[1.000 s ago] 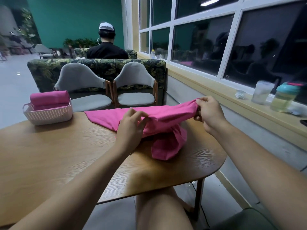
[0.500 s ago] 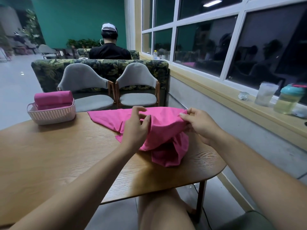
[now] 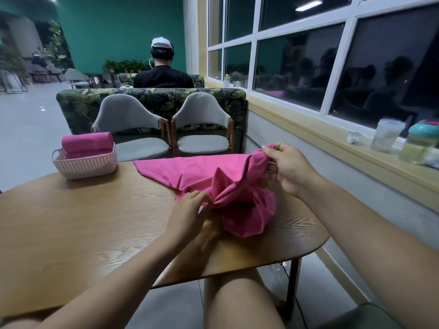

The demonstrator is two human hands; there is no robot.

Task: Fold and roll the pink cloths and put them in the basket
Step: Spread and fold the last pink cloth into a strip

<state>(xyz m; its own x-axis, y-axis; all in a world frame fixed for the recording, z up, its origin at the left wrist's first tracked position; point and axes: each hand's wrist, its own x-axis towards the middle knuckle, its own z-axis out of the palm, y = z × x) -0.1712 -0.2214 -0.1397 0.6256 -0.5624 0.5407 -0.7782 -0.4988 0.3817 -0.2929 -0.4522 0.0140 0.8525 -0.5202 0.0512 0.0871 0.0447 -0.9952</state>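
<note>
A bare knee (image 3: pixel 240 302) shows just under the near edge of the wooden surface (image 3: pixel 71 233). Above it, the left hand (image 3: pixel 187 214) rests low near the middle of the surface, its fingers (image 3: pixel 202 198) pinched on a bunched fold of the loose pink cloth (image 3: pixel 213 176). The right hand (image 3: pixel 288 169) is raised over the right edge, fingers closed on a gathered corner of the same cloth and lifting it clear of the wood. Between the two hands the cloth sags in a crumpled heap near the right edge, while its other end lies flat and runs to a point toward the far edge. At the far left corner stands a pale pink basket (image 3: pixel 84 166), well apart from the hands, with a rolled pink cloth (image 3: pixel 86 142) lying on top of what is inside. Beyond the far edge are two grey chairs (image 3: pixel 133 129). On the window sill (image 3: pixel 332 148) to the right sit a clear cup (image 3: pixel 388 135) and a teal-lidded bottle (image 3: pixel 419 142).
</note>
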